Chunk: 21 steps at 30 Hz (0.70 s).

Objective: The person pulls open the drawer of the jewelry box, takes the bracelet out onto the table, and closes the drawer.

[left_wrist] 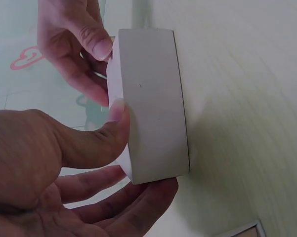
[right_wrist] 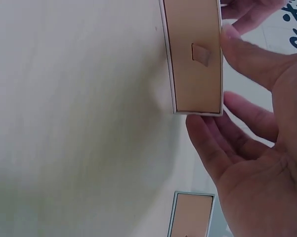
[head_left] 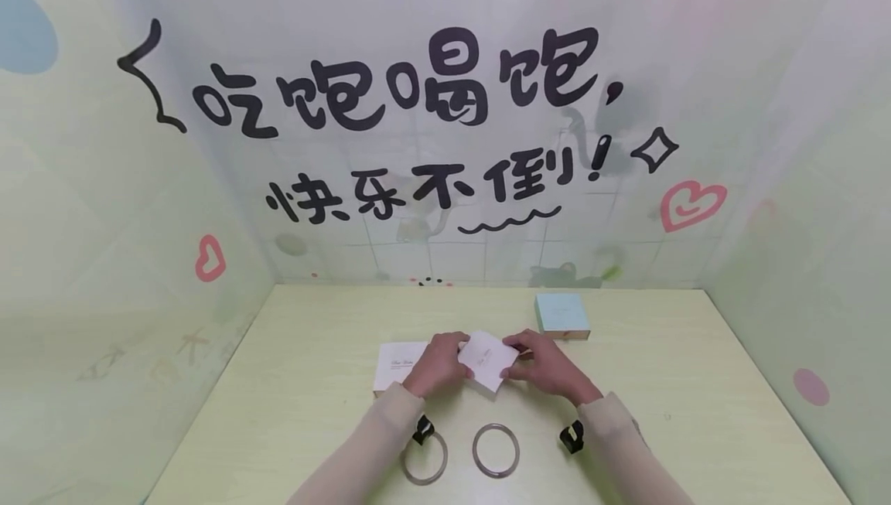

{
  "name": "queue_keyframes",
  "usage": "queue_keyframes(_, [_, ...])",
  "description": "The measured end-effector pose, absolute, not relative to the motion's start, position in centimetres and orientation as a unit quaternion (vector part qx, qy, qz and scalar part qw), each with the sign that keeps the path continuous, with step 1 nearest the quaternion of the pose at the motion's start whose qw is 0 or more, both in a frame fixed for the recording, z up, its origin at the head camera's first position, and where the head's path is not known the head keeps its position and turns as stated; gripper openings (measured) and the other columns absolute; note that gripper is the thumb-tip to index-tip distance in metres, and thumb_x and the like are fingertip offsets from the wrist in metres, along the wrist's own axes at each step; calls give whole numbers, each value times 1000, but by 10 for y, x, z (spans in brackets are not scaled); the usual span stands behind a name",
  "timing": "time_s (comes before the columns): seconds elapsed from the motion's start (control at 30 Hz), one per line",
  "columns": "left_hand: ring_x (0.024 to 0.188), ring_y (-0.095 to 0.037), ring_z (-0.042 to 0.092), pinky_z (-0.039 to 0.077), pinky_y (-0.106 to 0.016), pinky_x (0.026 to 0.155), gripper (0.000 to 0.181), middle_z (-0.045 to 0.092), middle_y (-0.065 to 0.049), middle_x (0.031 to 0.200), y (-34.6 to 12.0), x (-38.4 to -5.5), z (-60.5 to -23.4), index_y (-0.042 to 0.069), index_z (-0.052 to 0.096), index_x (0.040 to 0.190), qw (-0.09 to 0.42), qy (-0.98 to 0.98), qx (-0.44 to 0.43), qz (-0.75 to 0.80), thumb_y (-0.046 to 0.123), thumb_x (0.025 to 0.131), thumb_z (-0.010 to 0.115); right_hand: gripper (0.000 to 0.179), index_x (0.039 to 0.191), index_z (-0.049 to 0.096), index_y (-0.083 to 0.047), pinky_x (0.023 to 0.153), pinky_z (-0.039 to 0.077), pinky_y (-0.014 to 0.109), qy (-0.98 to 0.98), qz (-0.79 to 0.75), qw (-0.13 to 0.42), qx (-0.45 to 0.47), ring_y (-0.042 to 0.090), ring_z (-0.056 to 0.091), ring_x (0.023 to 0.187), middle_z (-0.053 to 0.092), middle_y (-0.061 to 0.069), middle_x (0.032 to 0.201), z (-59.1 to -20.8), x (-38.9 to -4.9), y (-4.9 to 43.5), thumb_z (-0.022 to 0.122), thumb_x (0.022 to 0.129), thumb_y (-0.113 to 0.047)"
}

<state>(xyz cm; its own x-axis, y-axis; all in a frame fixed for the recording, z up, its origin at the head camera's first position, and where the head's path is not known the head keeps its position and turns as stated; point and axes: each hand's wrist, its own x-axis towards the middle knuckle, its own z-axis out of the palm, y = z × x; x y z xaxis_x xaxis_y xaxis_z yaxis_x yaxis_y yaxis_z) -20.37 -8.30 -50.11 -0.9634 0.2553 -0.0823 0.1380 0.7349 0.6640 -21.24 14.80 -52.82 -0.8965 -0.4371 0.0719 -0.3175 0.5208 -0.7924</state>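
Both of my hands hold a white box [head_left: 487, 358] above the middle of the table, turned cornerwise in the head view. My left hand [head_left: 440, 362] grips its left corner; in the left wrist view the thumb lies along the box's top edge and the fingers sit against its end. On the opposite side my right hand [head_left: 550, 366] pinches the box between thumb and fingers. A tan inner panel [right_wrist: 188, 84] with a small cut tab [right_wrist: 201, 54] faces the right wrist camera. The box's white side [left_wrist: 155, 108] faces the left one.
Partly behind my left hand lies another white box [head_left: 397, 362]. A light blue box [head_left: 562, 310] is at the back right. Two greyish bangles, a left one [head_left: 423, 482] and a right one [head_left: 517, 451], lie on the table [head_left: 696, 381] near me. Printed curtains surround it.
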Motion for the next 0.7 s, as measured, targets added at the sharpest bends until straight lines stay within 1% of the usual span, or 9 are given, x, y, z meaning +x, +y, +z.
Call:
queue_keyframes(0.13, [114, -37, 65, 51, -50, 103, 58, 69, -25, 122, -83, -212, -501, -7, 62, 131, 99, 928, 92, 347, 5, 79, 83, 49, 123, 67, 1, 91, 58, 39, 883, -441, 39, -156, 23, 66, 102, 68, 9, 111, -533, -204, 143, 87, 82, -17])
queue_keyframes(0.27, [111, -36, 65, 51, -50, 104, 50, 69, -24, 120, -83, -219, -500, -7, 66, 125, 118, 923, 78, 357, 1, 78, 82, 47, 119, 67, -2, 87, 57, 37, 891, -443, 16, -98, 20, 66, 97, 69, 8, 109, -537, -193, 135, 88, 80, -17])
queue_keyframes(0.37, [109, -34, 65, 50, -50, 104, 46, 70, -21, 119, -84, -222, -500, -5, 68, 122, 128, 918, 74, 368, -3, 77, 79, 45, 117, 66, 0, 84, 58, 37, 892, -446, 4, -75, 20, 66, 94, 69, 9, 106, -539, -186, 131, 88, 80, -15])
queue_keyframes(0.47, [108, -32, 65, 50, -50, 104, 44, 71, -19, 118, -85, -224, -500, -3, 70, 121, 134, 915, 73, 374, -6, 77, 75, 40, 113, 66, 2, 80, 59, 33, 889, -455, -2, -56, 19, 65, 91, 69, 10, 101, -539, -180, 127, 86, 82, -12])
queue_keyframes(0.57, [104, -28, 64, 52, -48, 99, 44, 71, -17, 115, -86, -226, -501, -1, 71, 121, 136, 912, 75, 379, -8, 78, 70, 36, 111, 66, 2, 75, 57, 28, 887, -460, -6, -42, 17, 65, 87, 68, 9, 96, -539, -174, 124, 85, 83, -10])
queue_keyframes(0.7, [96, -23, 61, 51, -39, 89, 46, 71, -14, 112, -87, -229, -502, 1, 71, 122, 135, 910, 82, 383, -11, 78, 64, 30, 108, 67, 1, 70, 54, 24, 883, -469, -16, -28, 16, 64, 84, 69, 9, 94, -537, -166, 120, 83, 84, -9])
